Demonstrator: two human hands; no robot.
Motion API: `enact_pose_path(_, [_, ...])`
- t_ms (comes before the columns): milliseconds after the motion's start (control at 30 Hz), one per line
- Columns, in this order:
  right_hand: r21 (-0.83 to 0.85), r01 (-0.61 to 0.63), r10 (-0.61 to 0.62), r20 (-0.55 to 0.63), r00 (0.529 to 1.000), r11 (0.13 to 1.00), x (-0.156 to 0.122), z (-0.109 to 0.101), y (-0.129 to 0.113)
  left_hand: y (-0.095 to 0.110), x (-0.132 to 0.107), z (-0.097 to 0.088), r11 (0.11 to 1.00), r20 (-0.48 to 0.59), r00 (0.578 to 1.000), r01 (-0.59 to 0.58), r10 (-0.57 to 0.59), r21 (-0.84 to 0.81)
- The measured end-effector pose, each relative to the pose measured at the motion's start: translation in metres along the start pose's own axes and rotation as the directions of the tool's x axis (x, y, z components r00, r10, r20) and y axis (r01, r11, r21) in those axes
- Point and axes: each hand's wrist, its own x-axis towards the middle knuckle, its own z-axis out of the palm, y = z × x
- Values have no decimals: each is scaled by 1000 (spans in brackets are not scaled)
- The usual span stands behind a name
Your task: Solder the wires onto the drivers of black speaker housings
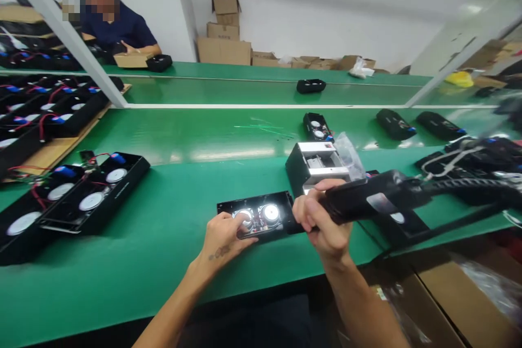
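Left hand: we grip the left end of a black speaker box, flat on the green worktop. Right hand: we clasp a black tool beside the box's right end.

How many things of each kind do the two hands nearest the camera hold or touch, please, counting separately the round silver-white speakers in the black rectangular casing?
Black rectangular casing, touched by the left hand: 1
Round silver-white speakers in the casing: 2
Black handheld tool, gripped by the right hand: 1
Total: 4
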Motion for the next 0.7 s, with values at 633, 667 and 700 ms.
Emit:
enact_pose_path(633, [-59, -159, 166, 155, 974, 986, -9, 64, 41, 0, 1, 6, 999, -20, 999, 27, -26, 29])
enact_pose_path(667, [-44, -155, 160, 161, 974, 987, -8, 62, 38, 0, 1, 5, 999, -12, 1000, 28, -28, 32])
enact_pose_path(700, [-27, -146, 148, 163, 975, 989, -7, 60, 35, 0, 1, 4, 999, -3, 1000, 27, -27, 26])
